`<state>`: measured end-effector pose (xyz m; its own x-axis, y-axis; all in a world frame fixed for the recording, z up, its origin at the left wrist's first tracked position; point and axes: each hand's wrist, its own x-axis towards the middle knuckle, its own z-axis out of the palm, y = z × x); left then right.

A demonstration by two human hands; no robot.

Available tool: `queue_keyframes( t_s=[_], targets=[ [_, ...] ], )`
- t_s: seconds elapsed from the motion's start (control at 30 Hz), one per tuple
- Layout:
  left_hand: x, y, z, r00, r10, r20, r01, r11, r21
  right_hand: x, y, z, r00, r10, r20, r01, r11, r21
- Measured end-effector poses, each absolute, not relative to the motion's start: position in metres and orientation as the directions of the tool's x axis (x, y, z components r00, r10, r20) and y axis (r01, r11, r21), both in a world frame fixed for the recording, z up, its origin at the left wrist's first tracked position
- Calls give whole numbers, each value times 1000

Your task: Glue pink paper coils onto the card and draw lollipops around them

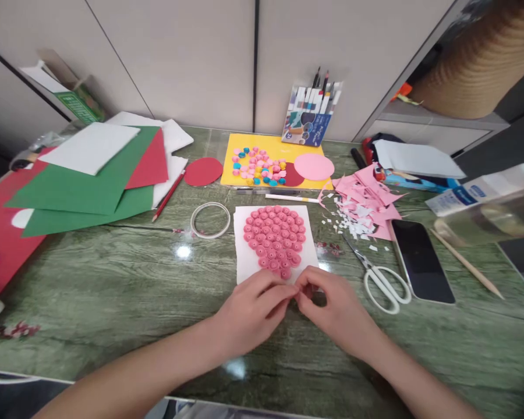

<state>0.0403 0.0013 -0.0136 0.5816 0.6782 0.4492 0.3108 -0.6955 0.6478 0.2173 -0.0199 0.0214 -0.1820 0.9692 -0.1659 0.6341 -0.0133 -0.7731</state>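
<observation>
My left hand (255,305) and my right hand (332,302) meet at the near edge of a white paper sheet (311,256). Both are closed, thumbs and fingers pinched together with the tips touching. Whatever they pinch is too small or hidden to make out. On the sheet sits a cluster of pink paper rosettes (275,233), wide at the top and narrowing toward my fingers, like a heart or balloon. Left of the sheet lies a roll of narrow tape (194,220). White-handled scissors (386,285) rest to the right of my right hand.
Green sheets (82,174) and red paper are stacked at left beside a red pencil (169,195). Behind lies a yellow sheet (231,151) with small colored pieces. Pink scraps (369,198), a phone (421,259), a wooden stick (467,263) and a clear bottle (498,212) occupy the right.
</observation>
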Motion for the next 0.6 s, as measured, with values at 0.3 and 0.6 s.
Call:
queue_keyframes(
  t_s=[0.3, 0.6],
  targets=[
    [37, 11, 3, 612, 727, 313, 354, -605, 713, 228, -10, 20, -183, 932, -312, 576, -156, -803],
    [29, 20, 8, 773, 607, 186, 541, -783, 308, 225, -6, 11, -99, 943, -318, 760, -135, -636]
  ],
)
